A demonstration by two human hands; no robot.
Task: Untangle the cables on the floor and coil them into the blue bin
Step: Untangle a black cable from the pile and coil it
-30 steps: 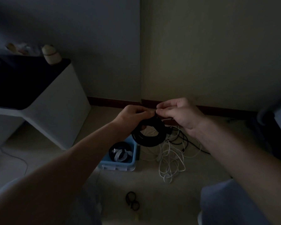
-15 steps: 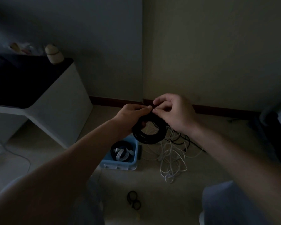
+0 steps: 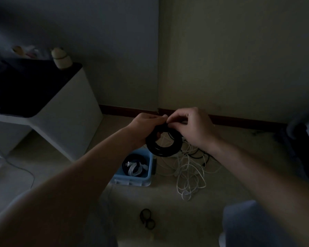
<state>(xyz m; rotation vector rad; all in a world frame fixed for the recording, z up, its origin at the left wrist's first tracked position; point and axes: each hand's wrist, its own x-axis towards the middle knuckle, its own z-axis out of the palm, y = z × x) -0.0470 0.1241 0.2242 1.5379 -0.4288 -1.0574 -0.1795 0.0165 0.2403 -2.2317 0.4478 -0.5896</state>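
Clearly both hands, left hand (image 3: 146, 122) and right hand (image 3: 193, 125), pinch the black cable coil (image 3: 163, 144) at its top: light, springy, apt to unwind unless gripped across all loops.

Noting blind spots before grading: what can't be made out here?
Head view, dim throughout.
Top of the coiled black cable: covered by left hand and right hand fingers.
Contents of the blue plastic bin: too dark to count.
Small black loops on the floor: too dark to identify.

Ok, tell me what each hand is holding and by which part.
Both hold the coiled black cable by the top of its loop: left hand gripping it, right hand pinching alongside.
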